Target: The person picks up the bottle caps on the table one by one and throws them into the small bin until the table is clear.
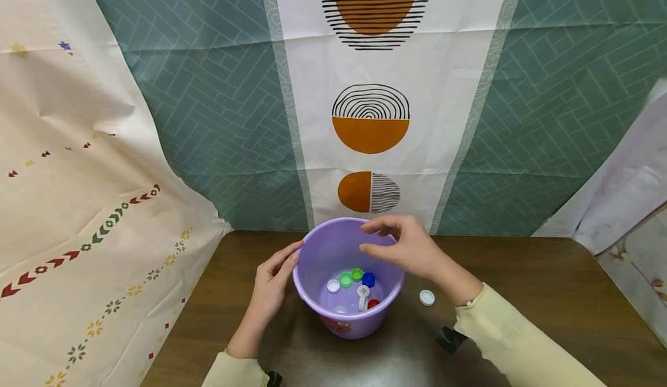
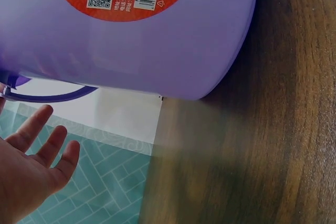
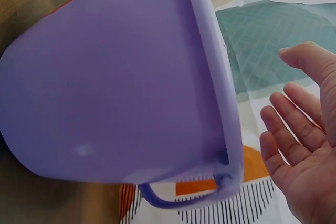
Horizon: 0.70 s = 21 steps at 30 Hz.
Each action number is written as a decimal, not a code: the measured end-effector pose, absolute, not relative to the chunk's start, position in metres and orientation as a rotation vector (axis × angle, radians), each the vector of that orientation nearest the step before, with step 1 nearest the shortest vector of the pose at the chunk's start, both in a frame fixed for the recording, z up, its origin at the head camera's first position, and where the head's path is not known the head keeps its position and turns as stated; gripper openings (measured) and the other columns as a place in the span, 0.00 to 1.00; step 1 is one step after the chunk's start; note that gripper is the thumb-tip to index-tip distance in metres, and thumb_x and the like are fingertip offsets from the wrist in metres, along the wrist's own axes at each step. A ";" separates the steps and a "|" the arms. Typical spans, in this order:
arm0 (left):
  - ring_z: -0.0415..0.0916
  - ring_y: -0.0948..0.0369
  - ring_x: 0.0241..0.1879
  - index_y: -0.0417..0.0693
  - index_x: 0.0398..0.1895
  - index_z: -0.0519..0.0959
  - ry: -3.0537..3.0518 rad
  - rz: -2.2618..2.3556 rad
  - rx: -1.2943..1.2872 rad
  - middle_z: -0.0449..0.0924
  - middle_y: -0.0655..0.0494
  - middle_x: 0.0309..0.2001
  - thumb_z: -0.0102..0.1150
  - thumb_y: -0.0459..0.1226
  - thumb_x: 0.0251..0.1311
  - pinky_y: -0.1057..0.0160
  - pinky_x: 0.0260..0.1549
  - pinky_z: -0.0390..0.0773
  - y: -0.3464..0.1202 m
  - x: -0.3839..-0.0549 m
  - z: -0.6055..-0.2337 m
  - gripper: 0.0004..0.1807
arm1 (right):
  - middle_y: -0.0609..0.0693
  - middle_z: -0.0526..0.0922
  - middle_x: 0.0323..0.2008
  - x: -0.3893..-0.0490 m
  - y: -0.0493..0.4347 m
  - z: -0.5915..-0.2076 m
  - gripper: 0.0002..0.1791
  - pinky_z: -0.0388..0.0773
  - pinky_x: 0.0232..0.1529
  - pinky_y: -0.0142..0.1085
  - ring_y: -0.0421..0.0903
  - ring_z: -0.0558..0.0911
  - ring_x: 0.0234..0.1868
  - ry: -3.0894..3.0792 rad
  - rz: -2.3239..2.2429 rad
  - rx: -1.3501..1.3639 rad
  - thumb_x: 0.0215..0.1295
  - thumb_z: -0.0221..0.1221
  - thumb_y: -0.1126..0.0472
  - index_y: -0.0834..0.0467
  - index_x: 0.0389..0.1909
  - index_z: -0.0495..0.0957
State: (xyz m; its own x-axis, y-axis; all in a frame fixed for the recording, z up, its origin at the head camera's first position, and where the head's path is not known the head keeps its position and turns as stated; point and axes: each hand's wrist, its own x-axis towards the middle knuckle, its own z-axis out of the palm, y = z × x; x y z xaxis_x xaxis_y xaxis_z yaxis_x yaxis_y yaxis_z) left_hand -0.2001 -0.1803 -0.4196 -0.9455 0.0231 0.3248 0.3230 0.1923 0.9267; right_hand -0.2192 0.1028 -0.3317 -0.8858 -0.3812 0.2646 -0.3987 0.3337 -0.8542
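Observation:
A purple plastic bucket stands upright on the brown table. My left hand touches its left rim with thumb and forefinger; in the left wrist view the other fingers spread loosely, apart from the wall. Over the bucket's right rim hovers my right hand, thumb and fingers parted, holding nothing. Several bottle caps lie on the bucket's bottom, among them a blue cap, a green cap, a white cap and a partly hidden red cap. Another white cap lies on the table, right of the bucket.
The wooden table reaches back to a patterned curtain. A cream cloth hangs along the left side. Dangling on the bucket's far side is its purple handle.

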 end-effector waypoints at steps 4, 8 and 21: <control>0.76 0.60 0.54 0.42 0.55 0.77 -2.230 -1.823 -0.335 0.78 0.47 0.55 0.53 0.36 0.65 0.72 0.50 0.75 -0.180 -0.199 -0.419 0.17 | 0.47 0.84 0.43 -0.217 0.112 -0.328 0.15 0.77 0.49 0.47 0.50 0.79 0.45 -2.560 1.638 0.699 0.51 0.69 0.58 0.52 0.42 0.82; 0.76 0.60 0.54 0.42 0.55 0.77 -2.236 -1.814 -0.332 0.78 0.47 0.55 0.52 0.36 0.65 0.72 0.51 0.75 -0.180 -0.199 -0.419 0.17 | 0.47 0.84 0.45 -0.227 0.129 -0.343 0.16 0.78 0.50 0.46 0.52 0.80 0.47 -2.558 1.600 0.659 0.52 0.69 0.53 0.51 0.43 0.82; 0.76 0.58 0.55 0.43 0.55 0.77 -2.228 -1.834 -0.339 0.78 0.48 0.55 0.53 0.37 0.65 0.71 0.51 0.75 -0.182 -0.201 -0.423 0.17 | 0.39 0.84 0.43 -0.231 0.192 -0.383 0.17 0.77 0.46 0.34 0.39 0.79 0.45 -2.567 1.421 0.430 0.52 0.67 0.46 0.42 0.44 0.81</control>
